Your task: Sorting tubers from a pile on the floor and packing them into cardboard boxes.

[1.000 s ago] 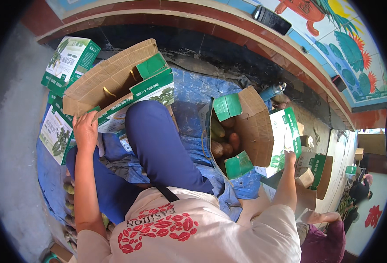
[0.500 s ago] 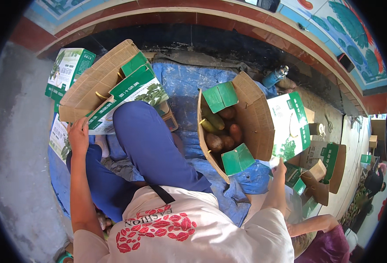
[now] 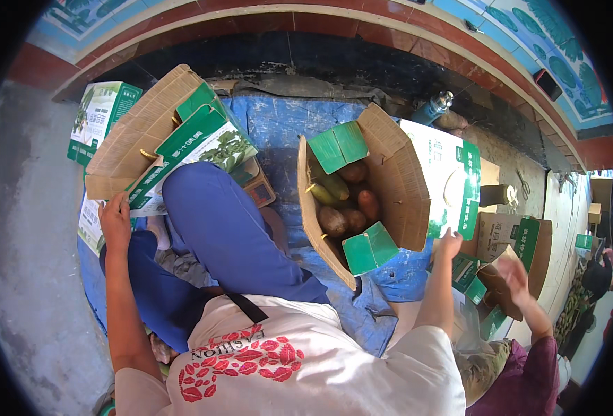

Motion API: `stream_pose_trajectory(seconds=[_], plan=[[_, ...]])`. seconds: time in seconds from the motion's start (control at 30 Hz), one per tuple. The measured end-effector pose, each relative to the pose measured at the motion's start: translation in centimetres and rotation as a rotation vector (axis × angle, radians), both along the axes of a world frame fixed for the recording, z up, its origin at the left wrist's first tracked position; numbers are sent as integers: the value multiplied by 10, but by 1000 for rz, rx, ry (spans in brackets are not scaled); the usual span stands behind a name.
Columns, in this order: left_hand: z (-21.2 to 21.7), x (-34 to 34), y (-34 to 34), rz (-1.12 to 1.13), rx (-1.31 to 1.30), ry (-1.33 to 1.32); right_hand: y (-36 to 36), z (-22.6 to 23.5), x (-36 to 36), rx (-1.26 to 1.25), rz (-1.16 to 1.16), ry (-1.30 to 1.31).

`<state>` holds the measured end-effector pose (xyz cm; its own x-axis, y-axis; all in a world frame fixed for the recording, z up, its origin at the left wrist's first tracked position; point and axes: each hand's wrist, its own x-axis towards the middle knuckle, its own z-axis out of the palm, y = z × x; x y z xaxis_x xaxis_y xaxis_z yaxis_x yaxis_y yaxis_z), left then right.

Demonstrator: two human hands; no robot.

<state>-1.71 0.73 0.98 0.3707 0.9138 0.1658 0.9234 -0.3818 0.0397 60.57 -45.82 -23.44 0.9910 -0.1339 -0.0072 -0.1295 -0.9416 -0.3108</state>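
Left hand [image 3: 116,213] grips upper-left carton [image 3: 123,142], right hand [image 3: 450,244] central carton [image 3: 400,180] by flap [image 3: 435,163]; latter likely stiff, heavy with produce [image 3: 333,222], best held underneath.

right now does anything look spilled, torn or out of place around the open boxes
Nothing looks spilled or plainly damaged: the produce lies inside the middle carton. Mildly untidy is the blue sheet, bunched into folds just below that carton in the view instead of lying flat.
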Motion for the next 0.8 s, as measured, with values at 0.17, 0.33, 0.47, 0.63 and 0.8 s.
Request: stream_pose_trajectory(seconds=[0.17, 0.33, 0.47, 0.63, 0.8], plan=[[-6, -12, 4, 15, 28, -4, -36, -23, 48, 1002, -233, 204], [0, 0, 2, 5, 37, -13, -55, -12, 66, 1242, -254, 457], [-1, 5, 0, 26, 10, -39, -58, -20, 69, 1357, -509, 242], [2, 9, -1, 11, 4, -34, -66, 20, 65, 1279, -102, 275], [11, 8, -2, 22, -75, -71, -43, 89, 66, 1079, 203, 260]])
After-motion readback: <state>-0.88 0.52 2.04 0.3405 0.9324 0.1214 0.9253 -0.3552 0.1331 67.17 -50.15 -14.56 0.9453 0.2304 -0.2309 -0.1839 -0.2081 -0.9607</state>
